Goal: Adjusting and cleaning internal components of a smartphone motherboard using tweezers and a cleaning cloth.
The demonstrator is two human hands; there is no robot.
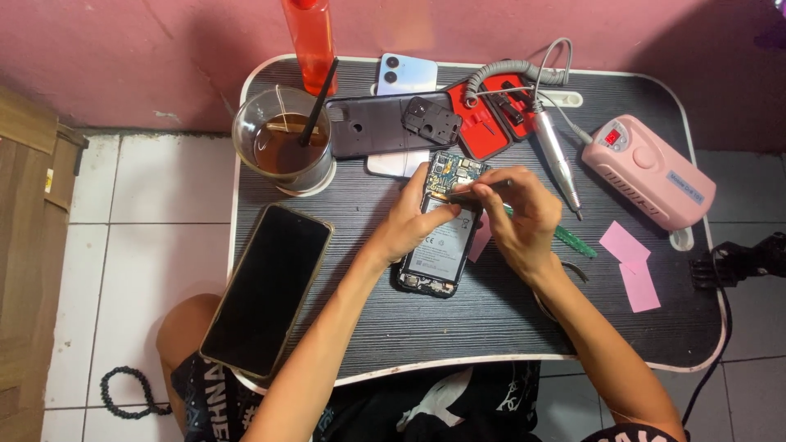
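The opened phone (442,225) lies back-up in the middle of my dark, ridged lap desk (491,319), its pale flat battery and a crowded green circuit board laid bare. My left hand (413,221) curls over its left edge, fingers pressed together against the frame. My right hand (520,214) arches above, fingers pinched tight on thin metal tweezers (475,194) whose tip touches the board.

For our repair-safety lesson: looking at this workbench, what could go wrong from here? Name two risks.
The glass of dark drink stands close to the opened phone; a knock might spill liquid onto its exposed board. The right hand works a thin tool just above the battery, steadied by the left hand; a slip could puncture it.
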